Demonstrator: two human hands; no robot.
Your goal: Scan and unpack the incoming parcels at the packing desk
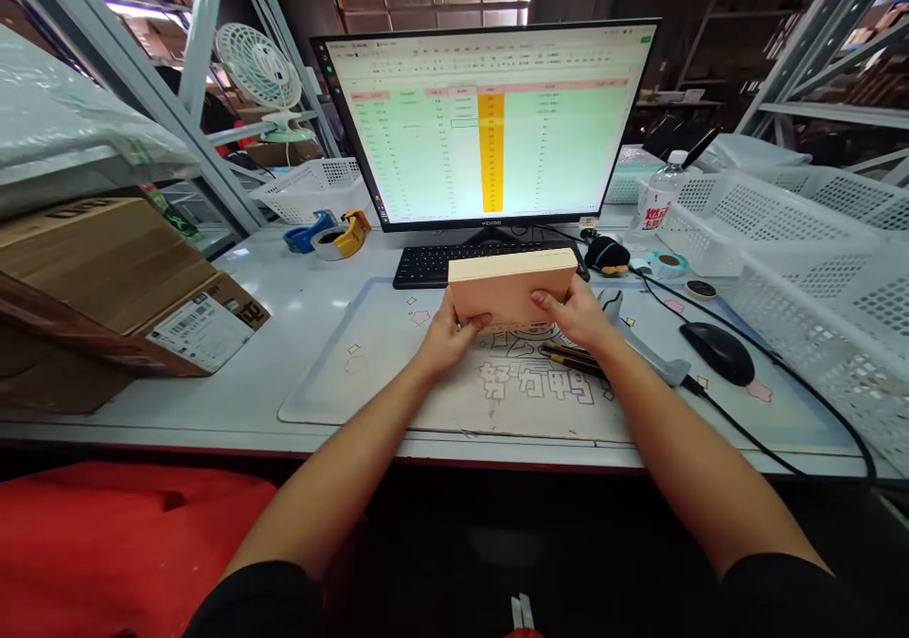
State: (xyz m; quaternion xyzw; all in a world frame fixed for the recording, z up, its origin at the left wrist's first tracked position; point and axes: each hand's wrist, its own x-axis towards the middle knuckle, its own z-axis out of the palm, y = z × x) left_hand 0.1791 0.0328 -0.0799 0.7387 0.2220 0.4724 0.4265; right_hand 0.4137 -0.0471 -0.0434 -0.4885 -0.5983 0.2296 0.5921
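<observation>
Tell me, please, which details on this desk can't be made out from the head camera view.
In the head view:
- The writing on the monitor is too small to read.
- The carton's label is too small to read.
- The flat box's underside is hidden by the left hand and right hand.
- The pens' ends are hidden by the right forearm.
</observation>
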